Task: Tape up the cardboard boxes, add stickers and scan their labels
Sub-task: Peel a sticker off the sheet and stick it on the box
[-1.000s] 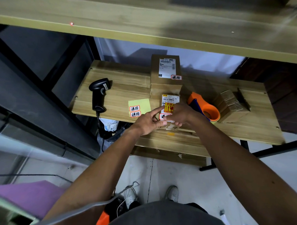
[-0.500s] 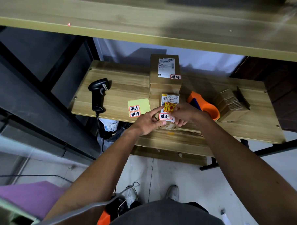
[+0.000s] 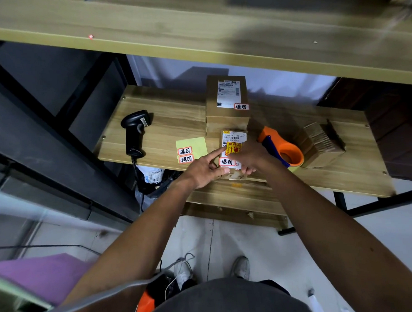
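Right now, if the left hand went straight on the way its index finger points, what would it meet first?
Most likely the yellow and red sticker on the small box: the left hand aims its index finger up and right, tip at that sticker's edge. The right hand lies beyond. Depth is unclear.
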Action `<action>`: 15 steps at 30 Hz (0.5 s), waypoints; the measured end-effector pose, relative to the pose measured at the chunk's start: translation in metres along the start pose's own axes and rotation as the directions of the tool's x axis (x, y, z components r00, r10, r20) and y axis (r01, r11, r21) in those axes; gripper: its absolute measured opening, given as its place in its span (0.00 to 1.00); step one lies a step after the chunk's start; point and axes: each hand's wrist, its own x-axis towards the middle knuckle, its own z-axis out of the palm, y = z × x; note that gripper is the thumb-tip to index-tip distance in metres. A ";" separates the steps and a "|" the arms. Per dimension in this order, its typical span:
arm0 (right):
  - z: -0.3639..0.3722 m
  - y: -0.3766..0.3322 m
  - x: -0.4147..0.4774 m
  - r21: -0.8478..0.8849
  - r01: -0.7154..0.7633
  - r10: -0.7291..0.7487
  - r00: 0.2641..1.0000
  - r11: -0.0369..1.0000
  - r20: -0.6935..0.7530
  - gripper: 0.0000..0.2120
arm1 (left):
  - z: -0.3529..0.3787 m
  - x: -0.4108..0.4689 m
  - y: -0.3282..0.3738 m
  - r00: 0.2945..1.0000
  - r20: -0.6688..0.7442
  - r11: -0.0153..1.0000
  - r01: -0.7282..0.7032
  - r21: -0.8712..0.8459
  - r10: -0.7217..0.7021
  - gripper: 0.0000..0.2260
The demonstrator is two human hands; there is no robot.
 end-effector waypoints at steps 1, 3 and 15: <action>0.001 -0.001 0.000 -0.018 -0.007 0.006 1.000 1.000 -0.018 0.17 | 0.000 0.000 -0.001 1.000 0.000 1.000 0.002 0.000 -0.002 0.33; 0.003 -0.004 -0.002 -0.072 -0.009 0.005 0.998 0.997 -0.056 0.19 | 0.000 0.000 -0.001 1.000 -0.003 1.000 -0.004 -0.002 0.004 0.33; 0.011 -0.029 -0.013 -0.505 0.017 -0.052 0.997 0.863 -0.057 0.26 | -0.001 -0.001 0.000 1.000 -0.015 1.000 -0.021 0.000 0.021 0.32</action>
